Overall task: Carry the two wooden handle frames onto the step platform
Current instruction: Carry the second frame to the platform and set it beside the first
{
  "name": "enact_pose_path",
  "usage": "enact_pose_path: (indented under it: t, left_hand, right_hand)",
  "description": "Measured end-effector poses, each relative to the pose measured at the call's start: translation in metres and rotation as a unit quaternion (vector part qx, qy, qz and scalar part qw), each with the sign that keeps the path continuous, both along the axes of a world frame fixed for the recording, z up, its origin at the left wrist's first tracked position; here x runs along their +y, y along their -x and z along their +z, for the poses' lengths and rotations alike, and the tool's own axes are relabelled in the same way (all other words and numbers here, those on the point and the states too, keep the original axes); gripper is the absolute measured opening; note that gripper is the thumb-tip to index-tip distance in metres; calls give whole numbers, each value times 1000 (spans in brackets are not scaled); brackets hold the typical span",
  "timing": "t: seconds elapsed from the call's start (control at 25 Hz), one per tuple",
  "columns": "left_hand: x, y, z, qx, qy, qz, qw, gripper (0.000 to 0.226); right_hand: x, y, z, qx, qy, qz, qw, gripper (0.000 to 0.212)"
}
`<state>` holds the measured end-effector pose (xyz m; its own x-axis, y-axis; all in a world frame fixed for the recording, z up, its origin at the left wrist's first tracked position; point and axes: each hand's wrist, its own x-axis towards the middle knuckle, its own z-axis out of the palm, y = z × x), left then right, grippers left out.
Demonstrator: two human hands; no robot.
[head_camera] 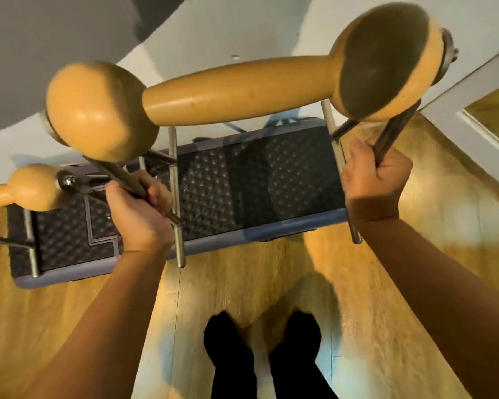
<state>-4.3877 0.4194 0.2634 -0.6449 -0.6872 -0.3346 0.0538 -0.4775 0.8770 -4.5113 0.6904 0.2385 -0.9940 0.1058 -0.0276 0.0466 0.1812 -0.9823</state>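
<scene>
A wooden handle frame [236, 87], a thick tan bar with bulbous ends on dark metal legs, hangs close under the camera. My left hand [139, 208] is shut on its left leg and my right hand [378, 174] on its right leg. The frame's metal feet hover over the step platform [271, 228], a dark dimpled mat with a blue-grey rim on the floor ahead. A second wooden handle frame [26, 188] stands at the platform's left end, partly cut off by the image edge.
The platform sits against a white wall [228, 27]. A white door frame [473, 90] runs along the right. My feet in black socks [260, 341] stand on the wooden floor [69, 306] just before the platform.
</scene>
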Motion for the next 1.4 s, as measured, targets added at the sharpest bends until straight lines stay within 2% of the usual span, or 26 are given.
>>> enact_pose_path:
  t: [0.2,0.36,0.48,0.88,1.16,1.28,1.4]
  left_hand:
    - [-6,8,-52,-20,20,5,1000,52]
    - [-11,8,-91,-27,28,14,999,33]
    - [-15,9,-120,-21,12,31,999,35]
    - [-28,21,-150,-23,7,24,999,31]
    - [-23,19,-161,-41,29,-9,999,47]
    - [-23,20,-161,-46,7,-4,999,43]
    - [-24,19,-160,-69,5,-4,998,57]
  right_hand:
    - [-11,13,-53,-1,1,-5,1000,45]
    - [-12,20,-97,3,7,31,999,45]
    - [-17,22,-119,11,10,42,999,43]
    - [-25,28,-142,11,-6,61,998,44]
    - [-23,24,-156,-35,-31,18,999,47]
    - [-22,23,-155,-46,-30,10,998,44]
    - [-20,22,-154,-58,-39,17,997,39]
